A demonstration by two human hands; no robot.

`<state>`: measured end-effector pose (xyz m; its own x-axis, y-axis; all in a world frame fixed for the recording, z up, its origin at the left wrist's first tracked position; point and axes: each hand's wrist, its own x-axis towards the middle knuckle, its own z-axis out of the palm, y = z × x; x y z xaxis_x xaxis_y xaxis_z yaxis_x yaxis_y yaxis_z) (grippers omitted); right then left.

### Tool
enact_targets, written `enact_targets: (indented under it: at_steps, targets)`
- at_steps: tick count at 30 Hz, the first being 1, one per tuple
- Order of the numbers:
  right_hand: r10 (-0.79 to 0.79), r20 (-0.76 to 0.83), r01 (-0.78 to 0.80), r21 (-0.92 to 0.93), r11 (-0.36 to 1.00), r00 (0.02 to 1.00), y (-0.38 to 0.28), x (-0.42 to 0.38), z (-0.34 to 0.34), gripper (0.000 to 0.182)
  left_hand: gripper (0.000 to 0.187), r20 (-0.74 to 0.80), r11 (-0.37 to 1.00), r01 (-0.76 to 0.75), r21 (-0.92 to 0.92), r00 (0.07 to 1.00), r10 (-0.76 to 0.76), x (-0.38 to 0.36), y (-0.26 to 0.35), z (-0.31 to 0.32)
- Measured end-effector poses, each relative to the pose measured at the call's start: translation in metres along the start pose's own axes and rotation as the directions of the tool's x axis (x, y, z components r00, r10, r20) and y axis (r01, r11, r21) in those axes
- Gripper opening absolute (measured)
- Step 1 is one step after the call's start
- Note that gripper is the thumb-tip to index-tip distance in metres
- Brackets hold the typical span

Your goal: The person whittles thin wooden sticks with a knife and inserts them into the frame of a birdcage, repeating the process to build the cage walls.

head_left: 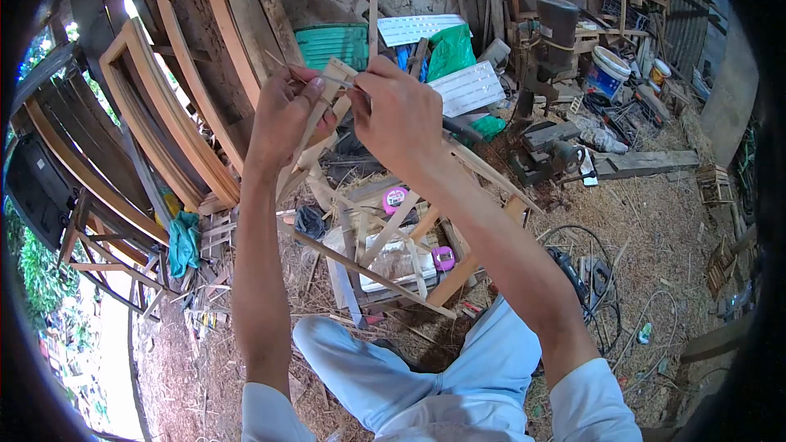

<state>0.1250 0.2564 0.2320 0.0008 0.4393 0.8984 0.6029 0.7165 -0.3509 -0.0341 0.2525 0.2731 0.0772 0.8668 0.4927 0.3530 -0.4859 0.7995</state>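
Both my hands are raised close together in front of me at the upper middle. A thin wooden stick [286,64] is pinched in the closed fingers of my left hand [285,115], its end sticking out to the upper left. My right hand [399,115] is closed too, beside a slim pale strip [337,81] that spans the gap between the hands; I cannot tell exactly what its fingers grip. Behind the hands a light wooden bar [315,119] slants down. Below them lies a wooden frame [385,278] of crossed slats, with a pink tape measure [443,259] on it.
Another pink tape measure [395,199] lies farther back. Wooden door or window frames [147,115] lean at the left, near a teal cloth [184,244]. On the right stand a bench vise [544,151], a paint bucket [607,74] and a power tool with black cable [569,272]. Shavings cover the ground.
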Motion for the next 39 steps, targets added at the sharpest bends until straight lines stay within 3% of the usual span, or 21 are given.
enact_targets:
  at_steps: [4,11,17,28,30,39]
  targets:
    - [-0.047,-0.139,0.052,0.031,0.998,0.989,0.002,-0.007,0.005,0.007,0.02,-0.051,0.998,0.016,0.056,0.999,-0.014,-0.006,0.011,0.006]
    - [-0.146,-0.11,0.147,0.0,0.989,0.983,0.006,-0.014,0.001,0.007,0.015,-0.076,1.0,0.006,-0.023,0.997,-0.007,-0.003,0.003,0.006]
    - [-0.32,-0.235,0.313,-0.066,0.947,0.918,0.013,-0.02,0.007,0.018,0.02,-0.073,0.997,-0.047,0.066,0.996,0.052,-0.005,0.003,0.003]
    - [-0.304,-0.216,0.29,-0.093,0.952,0.928,0.006,-0.022,0.015,0.02,0.018,-0.02,0.998,-0.053,-0.046,0.998,0.052,-0.013,0.002,-0.005]
    - [-0.308,-0.194,0.292,-0.108,0.95,0.931,0.003,-0.022,0.014,0.009,0.018,-0.033,0.998,-0.048,-0.05,0.998,0.046,-0.014,0.001,-0.007]
    - [-0.319,-0.205,0.31,-0.074,0.948,0.925,-0.001,-0.025,0.017,0.01,0.021,-0.049,1.0,-0.015,-0.025,0.999,0.014,-0.017,0.001,-0.01]
